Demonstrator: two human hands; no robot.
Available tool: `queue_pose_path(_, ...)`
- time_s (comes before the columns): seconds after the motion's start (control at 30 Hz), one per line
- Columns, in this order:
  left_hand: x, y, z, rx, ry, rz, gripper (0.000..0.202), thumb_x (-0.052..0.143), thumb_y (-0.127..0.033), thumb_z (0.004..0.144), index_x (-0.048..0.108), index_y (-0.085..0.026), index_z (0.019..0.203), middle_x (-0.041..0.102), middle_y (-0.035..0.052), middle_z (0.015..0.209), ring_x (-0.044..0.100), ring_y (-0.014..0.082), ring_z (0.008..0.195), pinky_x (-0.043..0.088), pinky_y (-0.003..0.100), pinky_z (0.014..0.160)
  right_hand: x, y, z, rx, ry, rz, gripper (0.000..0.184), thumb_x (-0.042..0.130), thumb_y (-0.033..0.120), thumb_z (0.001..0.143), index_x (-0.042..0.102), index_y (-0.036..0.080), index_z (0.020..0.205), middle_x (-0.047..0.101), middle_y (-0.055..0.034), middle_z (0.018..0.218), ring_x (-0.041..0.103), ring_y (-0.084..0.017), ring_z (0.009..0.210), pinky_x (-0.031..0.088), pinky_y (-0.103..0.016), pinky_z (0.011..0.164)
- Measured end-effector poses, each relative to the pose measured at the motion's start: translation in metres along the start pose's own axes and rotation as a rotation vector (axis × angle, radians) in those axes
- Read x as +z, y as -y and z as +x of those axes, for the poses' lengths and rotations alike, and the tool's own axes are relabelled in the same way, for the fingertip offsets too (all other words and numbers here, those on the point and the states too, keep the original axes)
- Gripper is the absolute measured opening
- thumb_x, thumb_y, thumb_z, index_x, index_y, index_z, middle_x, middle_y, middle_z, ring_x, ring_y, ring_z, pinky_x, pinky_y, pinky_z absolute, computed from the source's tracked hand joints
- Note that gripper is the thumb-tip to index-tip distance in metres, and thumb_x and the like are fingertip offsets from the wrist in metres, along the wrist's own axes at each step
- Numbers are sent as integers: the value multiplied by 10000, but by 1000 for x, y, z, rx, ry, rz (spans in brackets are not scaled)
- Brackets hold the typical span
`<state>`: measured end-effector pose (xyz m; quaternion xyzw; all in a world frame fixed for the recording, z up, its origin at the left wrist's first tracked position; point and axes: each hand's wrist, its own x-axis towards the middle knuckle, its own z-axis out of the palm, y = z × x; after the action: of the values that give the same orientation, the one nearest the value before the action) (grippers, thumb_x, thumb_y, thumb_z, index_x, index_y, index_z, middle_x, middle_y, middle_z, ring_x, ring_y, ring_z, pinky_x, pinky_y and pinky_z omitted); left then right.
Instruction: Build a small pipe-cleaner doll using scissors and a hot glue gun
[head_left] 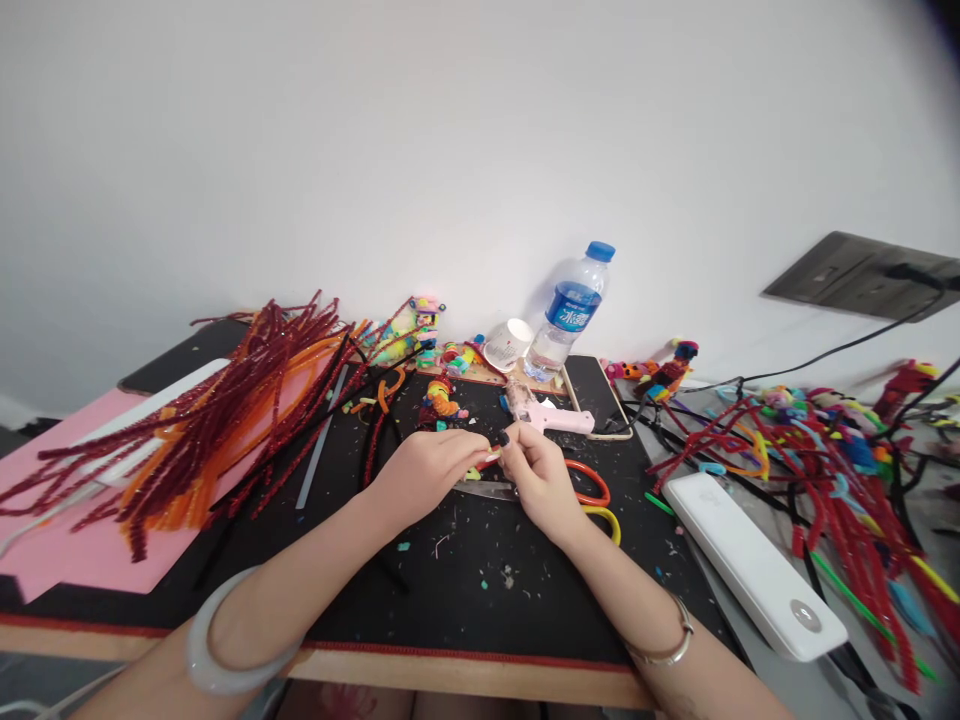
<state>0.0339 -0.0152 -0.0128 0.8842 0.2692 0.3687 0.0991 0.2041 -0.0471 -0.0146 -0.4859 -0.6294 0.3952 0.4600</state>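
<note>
My left hand [427,468] and my right hand [538,478] meet over the middle of the black mat [465,590], fingertips pinched together on a small colourful pipe-cleaner piece [486,462] that is too small to make out well. Both hands are closed. Just under them lie scissors [577,490] with an orange and a yellow handle loop. A pink glue gun [551,416] lies right behind my right hand. My left wrist wears a pale bangle, my right wrist a thin silver one.
A heap of dark red and orange pipe cleaners [217,410] covers pink paper [82,540] at left. A water bottle [568,315], a white cup [508,345], a phone [596,395] and small figures stand at the back. A white power bank [754,560] and more pipe cleaners [840,480] lie right.
</note>
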Motion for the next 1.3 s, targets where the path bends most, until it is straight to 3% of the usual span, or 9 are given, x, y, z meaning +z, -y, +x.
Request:
queue_pose_path(0.37,1,1,-1,55,86,-6,249,358,-174,937,602,-127,919,685,58,803,636,131,686,488,228,646,2,-1,0,25,-9,5,266,435,349,892,410,194,677,347,55,589,306,-89,527,264,-216,487)
queue_pose_path(0.6,1,0,-2,12,176,-2,281,329,-158,928,603,-144,869,651,50,773,605,133,696,471,231,665,2,0,1,18,-4,3,283,446,369,891,419,191,672,347,51,596,305,-91,538,273,-220,500)
queue_pose_path(0.73,-1,-3,1,-153,115,-186,206,401,-197,919,605,-169,924,672,29,839,618,119,734,463,213,705,2,-6,1,32,-14,117,270,454,390,897,441,194,713,349,57,592,284,-86,513,256,-218,486)
queue_pose_path(0.83,-2,-7,4,-335,91,-335,171,435,-237,907,595,-176,917,634,-20,684,586,96,600,451,206,660,3,-9,1,31,-41,200,275,463,407,898,448,195,723,354,59,591,287,-83,504,259,-218,483)
queue_pose_path(0.93,-1,-10,5,-414,105,-441,220,399,-277,920,579,-168,857,560,-42,553,542,97,531,433,220,636,5,-7,0,10,-41,197,273,462,396,904,455,193,721,374,55,597,304,-82,504,272,-219,490)
queue_pose_path(1.1,4,-15,7,-596,142,-851,278,388,-375,923,503,-166,780,473,-77,461,445,67,374,380,199,486,7,2,-4,-92,-59,-14,242,415,337,928,467,195,739,483,22,654,428,-103,572,346,-231,557)
queue_pose_path(1.3,9,-20,11,-750,3,-1123,262,506,-398,865,466,-166,752,476,-80,543,437,43,370,340,171,409,9,4,-6,-231,-54,-294,185,375,238,926,477,200,776,538,-2,693,492,-122,607,384,-242,601)
